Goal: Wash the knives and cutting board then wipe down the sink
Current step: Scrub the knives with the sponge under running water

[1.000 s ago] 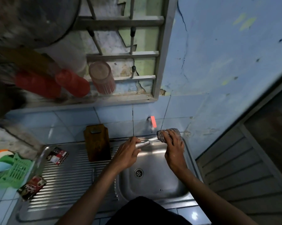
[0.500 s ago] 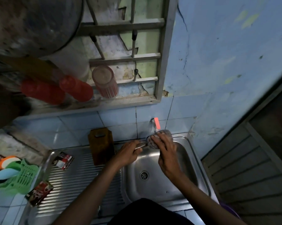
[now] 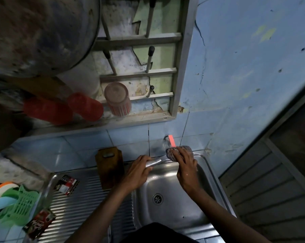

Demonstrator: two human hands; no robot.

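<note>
Over the steel sink basin point(image 3: 169, 213), my left hand point(image 3: 137, 172) grips the metal handle of a knife point(image 3: 155, 163). The blade end is hidden inside a grey scrubbing pad point(image 3: 172, 152), which my right hand point(image 3: 186, 167) holds wrapped round it, just under the tap with the red lever point(image 3: 171, 141). A dark wooden cutting board point(image 3: 109, 165) leans upright against the tiled wall at the back of the drainboard, left of my left hand.
The ribbed drainboard point(image 3: 78, 207) holds two small sachets point(image 3: 67, 185) point(image 3: 39, 223). A green plastic basket point(image 3: 20, 206) with sponges stands at the far left. Cups point(image 3: 118, 99) and red containers point(image 3: 85, 106) sit on the window ledge above. A door frame borders the right.
Both hands with the knife and the pad shifted a little to the left under the tap. My right hand slid the pad along the blade. The camera view tilted slightly.
</note>
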